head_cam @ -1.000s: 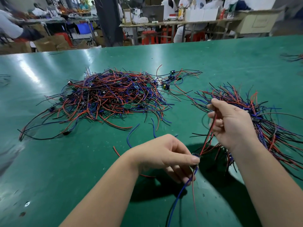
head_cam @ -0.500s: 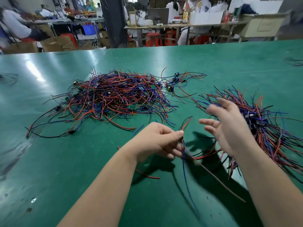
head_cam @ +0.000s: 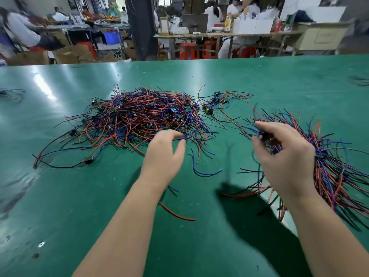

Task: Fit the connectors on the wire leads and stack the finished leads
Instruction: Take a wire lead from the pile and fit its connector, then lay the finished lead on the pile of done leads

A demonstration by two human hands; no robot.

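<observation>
We are in a workshop, at a wide green table (head_cam: 199, 76). Beyond its far edge, at twelve o'clock, stands a dark pillar (head_cam: 141, 27). To the right of that is a bench (head_cam: 219, 35) with red stools (head_cam: 188, 50) beneath it, and people in white (head_cam: 213, 13) sit behind it. Cardboard boxes (head_cam: 65, 54) sit on the floor at eleven o'clock.

On the table at ten to eleven o'clock we see a tangled heap of leads (head_cam: 139, 116), red, blue and black, with small dark and green parts mixed in. At three o'clock lies a bundle of leads (head_cam: 339, 166), its wires fanning outward from a dark core.

Our left hand (head_cam: 165, 154) hovers at the heap's near edge, at its five o'clock. Its thumb and fingers are spread in a loose curve and grasp nothing. We cannot tell whether the fingertips touch the wires.

Our right hand (head_cam: 283, 156) is at the bundle's nine o'clock edge. Its fingers are curled, and the thumb and forefinger pinch a small dark connector (head_cam: 264, 135). That spot is blurred, so we can make out little more.

Between the hands, a loose blue wire (head_cam: 199, 168) curls on the bare table. A short red wire (head_cam: 177, 213) lies at six o'clock, just beside our left forearm.
</observation>
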